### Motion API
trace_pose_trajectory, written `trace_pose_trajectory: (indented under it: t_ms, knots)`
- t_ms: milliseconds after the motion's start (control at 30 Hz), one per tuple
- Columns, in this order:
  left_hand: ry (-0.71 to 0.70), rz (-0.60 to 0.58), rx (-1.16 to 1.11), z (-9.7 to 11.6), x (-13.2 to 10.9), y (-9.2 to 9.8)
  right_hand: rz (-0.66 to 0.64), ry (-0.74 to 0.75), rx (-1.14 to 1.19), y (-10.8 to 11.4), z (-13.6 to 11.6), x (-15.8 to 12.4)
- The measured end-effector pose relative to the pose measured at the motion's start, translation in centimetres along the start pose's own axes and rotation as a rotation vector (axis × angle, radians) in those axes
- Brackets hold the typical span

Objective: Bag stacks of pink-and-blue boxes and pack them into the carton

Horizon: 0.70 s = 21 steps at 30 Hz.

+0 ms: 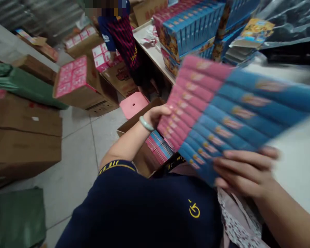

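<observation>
Block of slim boxes (209, 113), pink on one part and blue on the other, lying side by side in one row; held up in front of the chest, tilted, blurred. Left hand (157, 115), a pale bangle (146, 123) at its wrist, grips the pink edge, thumb at the near side; its other fingers mostly hidden. Right hand (248, 172) is curled around the blue edge, fingers spread a little over the faces. Both hands closed on the block. Below and partly behind it: open-topped carton (142, 156) containing packed pink and blue boxes (158, 146). Just beyond the carton, pink stool (133, 104) on the floor. Farther off, co-worker in striped jersey (122, 41) stands between pink-box cartons (72, 75) and a table (157, 57) bearing stacked blue boxes (193, 29). Near lower left, green sack (18, 217)
</observation>
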<state>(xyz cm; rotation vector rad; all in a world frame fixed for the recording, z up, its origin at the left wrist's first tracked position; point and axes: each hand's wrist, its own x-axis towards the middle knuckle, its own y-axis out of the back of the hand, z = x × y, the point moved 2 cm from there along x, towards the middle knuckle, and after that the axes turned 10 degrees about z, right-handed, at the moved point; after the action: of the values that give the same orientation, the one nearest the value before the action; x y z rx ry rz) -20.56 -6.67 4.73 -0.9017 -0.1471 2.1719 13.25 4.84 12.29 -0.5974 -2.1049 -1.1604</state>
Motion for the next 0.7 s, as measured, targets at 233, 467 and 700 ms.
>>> trace_pose_trajectory:
  t_ms: [233, 467, 700]
  knots:
    - [0.0, 0.323, -0.155, -6.9, -5.1, 15.8, -0.194, 0.082, -0.034, -11.0, 8.8, 5.3]
    - [-0.207, 0.808, -0.203, -16.5, 4.8, 17.2, -0.678, -0.075, -0.183, -12.0, 13.0, 1.0]
    - [0.013, 0.875, -0.105, -20.3, 12.6, 19.9, -0.72, -0.242, -0.145, -12.3, 12.5, 1.5]
